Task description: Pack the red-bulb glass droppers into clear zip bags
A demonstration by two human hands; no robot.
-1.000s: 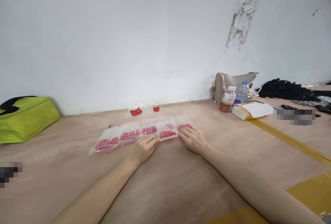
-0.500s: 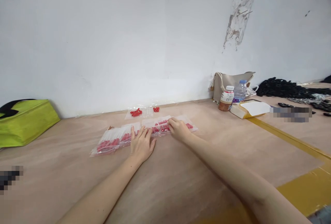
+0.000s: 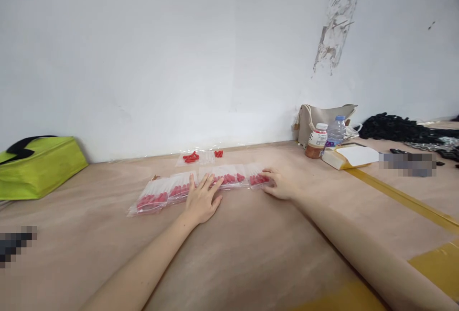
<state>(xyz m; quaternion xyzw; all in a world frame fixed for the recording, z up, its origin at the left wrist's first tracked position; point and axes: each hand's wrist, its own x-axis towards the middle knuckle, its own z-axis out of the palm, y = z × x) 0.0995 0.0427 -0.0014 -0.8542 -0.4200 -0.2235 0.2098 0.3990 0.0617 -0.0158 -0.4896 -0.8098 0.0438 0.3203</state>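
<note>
Clear plastic bags (image 3: 152, 198) with small red pieces in them lie in a row across the brown-covered table. My left hand (image 3: 204, 201) rests flat with fingers spread over the middle of the row, its fingertips on the bags. At the right end, my right hand (image 3: 281, 184) touches the last bag (image 3: 257, 179), thumb and fingers apart around its edge. Between my hands a bag (image 3: 229, 178) shows its red pieces along the lower part. Behind the row, loose red pieces (image 3: 191, 157) and a smaller red cluster (image 3: 218, 153) lie on clear plastic near the wall.
A yellow-green bag (image 3: 46, 170) stands at the left. To the right are a brown drink bottle (image 3: 317, 142), a clear bottle (image 3: 336, 131), a beige bag (image 3: 324, 112), an open box with white paper (image 3: 353, 154) and a black pile (image 3: 394, 129). Yellow tape (image 3: 401, 198) crosses the table.
My right hand has moved right from the bag in the middle to the bag at the right end, and its fingers have opened from a pinch. My left hand stays nearly in place.
</note>
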